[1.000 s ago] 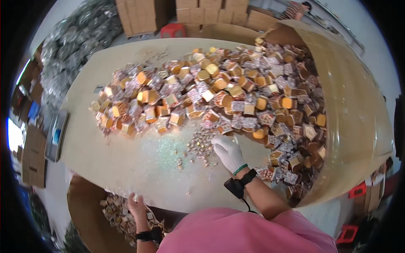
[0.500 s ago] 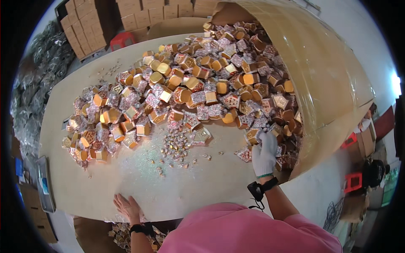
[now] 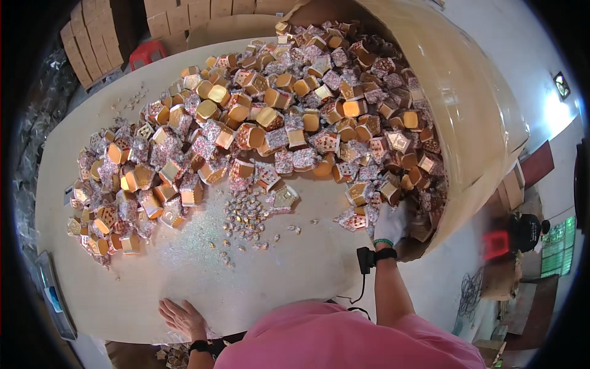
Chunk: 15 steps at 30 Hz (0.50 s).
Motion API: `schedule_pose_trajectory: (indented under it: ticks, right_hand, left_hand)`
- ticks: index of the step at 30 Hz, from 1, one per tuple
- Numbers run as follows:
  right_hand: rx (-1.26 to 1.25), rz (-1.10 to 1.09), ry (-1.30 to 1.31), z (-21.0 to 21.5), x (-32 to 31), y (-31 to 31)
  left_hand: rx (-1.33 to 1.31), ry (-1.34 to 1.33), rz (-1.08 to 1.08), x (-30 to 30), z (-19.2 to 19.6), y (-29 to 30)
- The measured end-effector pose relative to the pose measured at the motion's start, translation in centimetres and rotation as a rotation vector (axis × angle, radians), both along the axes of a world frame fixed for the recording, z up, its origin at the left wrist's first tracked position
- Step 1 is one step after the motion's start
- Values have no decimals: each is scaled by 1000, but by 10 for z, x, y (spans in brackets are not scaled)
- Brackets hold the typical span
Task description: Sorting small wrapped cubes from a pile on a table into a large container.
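My right hand (image 3: 391, 220), in a white glove, reaches into the right end of a large heap of small house-shaped pieces (image 3: 249, 135) with gold bottoms and red-and-white speckled sides. Its fingers are blurred and partly hidden among the pieces, so what they touch cannot be made out. Just left of the glove lies a speckled piece with a pointed end (image 3: 353, 220). Bare and flat, my left hand (image 3: 183, 318) rests on the table (image 3: 307, 261) near its front edge, fingers apart. Ahead of it are a cluster of tiny shiny gold bits (image 3: 244, 212) and scattered glitter.
A large cardboard box (image 3: 470, 104) lies on its side at the right, its mouth facing the heap. Stacked cartons (image 3: 92, 46) and a red stool (image 3: 147, 53) stand behind the table. A grey tray (image 3: 55, 296) is beyond the left edge. Below the front edge are more small pieces (image 3: 175, 355).
My gloved right hand has moved a little to the right and deeper among the house-shaped pieces. The view has shifted slightly. My left hand stays flat on the table.
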State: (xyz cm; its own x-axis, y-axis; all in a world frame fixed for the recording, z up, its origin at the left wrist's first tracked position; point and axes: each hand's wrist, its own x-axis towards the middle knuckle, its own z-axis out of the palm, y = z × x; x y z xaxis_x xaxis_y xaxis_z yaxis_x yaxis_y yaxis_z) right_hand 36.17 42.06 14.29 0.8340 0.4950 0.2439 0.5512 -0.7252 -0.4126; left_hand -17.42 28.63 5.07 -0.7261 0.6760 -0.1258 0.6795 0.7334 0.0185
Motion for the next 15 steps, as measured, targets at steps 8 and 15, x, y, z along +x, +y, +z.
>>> schedule_pose_trajectory:
  ticks: [8,15]
  right_hand:
    - [-131,-124,17,-14,-14,36]
    - [-70,-52,12,-21,-32,52]
  left_hand:
    - [1,82,-81,-7,-16,-8]
    - [19,114,-110,-12,-25,-12]
